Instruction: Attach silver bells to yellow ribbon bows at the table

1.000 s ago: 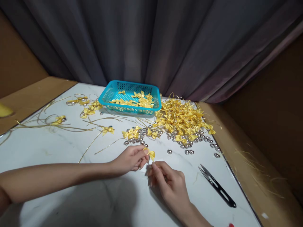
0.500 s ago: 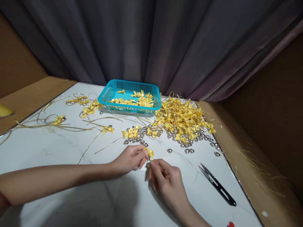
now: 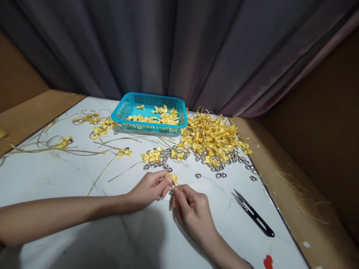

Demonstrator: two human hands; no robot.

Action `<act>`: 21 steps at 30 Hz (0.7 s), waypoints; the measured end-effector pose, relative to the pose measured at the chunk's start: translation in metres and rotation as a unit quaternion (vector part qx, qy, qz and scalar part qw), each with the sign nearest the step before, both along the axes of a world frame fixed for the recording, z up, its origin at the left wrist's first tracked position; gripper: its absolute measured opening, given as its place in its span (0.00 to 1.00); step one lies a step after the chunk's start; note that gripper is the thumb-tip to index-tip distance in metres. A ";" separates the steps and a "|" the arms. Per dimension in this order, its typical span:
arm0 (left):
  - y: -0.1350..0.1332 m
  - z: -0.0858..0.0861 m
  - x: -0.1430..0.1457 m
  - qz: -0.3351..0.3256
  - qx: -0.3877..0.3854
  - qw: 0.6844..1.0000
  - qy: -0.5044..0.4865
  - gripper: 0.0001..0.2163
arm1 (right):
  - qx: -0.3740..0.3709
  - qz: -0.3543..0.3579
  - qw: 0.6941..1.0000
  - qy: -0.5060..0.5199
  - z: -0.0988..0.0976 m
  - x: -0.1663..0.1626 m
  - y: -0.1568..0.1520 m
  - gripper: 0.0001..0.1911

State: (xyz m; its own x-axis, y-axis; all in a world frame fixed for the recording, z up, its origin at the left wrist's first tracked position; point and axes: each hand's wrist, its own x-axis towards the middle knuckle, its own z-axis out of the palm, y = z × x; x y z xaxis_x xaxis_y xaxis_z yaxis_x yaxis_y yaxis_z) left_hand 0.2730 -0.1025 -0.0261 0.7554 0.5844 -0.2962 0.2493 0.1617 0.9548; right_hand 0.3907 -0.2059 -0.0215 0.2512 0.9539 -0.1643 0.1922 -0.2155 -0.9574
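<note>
Above the table (image 3: 70, 181), both hands (image 3: 151, 189) (image 3: 195, 209) pinch, left holding a bow (image 3: 175, 178).

The left hand (image 3: 151, 189) hid part of the yellow bow (image 3: 174, 178) it held. What the right hand (image 3: 193, 211) pinched was too small to tell. A yellow thing (image 3: 2, 133) was blurry and cut off by the left edge. The top edge cut off the curtain (image 3: 146, 48), and the bottom edge cut off the bench (image 3: 238, 235).
</note>
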 end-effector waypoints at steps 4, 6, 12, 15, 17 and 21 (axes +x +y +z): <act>0.001 0.001 -0.001 -0.012 0.021 1.000 0.006 0.17 | 0.007 0.007 1.000 -0.025 0.000 0.001 0.000 0.20; 0.000 0.001 -0.002 -0.018 0.043 0.999 0.009 0.16 | 0.010 0.010 0.999 -0.033 -0.001 0.001 0.000 0.19; -0.002 0.002 -0.005 -0.051 0.135 0.989 0.034 0.16 | 0.027 0.007 0.998 -0.061 -0.001 0.001 0.000 0.19; -0.004 0.004 -0.007 -0.082 0.174 0.980 0.053 0.17 | 0.047 0.003 0.995 -0.083 0.000 0.002 0.001 0.19; -0.005 0.004 -0.007 -0.083 0.193 0.977 0.046 0.17 | 0.052 -0.004 0.996 -0.079 -0.001 0.002 0.002 0.18; -0.004 0.003 -0.008 -0.086 0.220 0.971 0.021 0.15 | 0.044 -0.012 0.999 -0.026 -0.004 0.007 0.002 0.17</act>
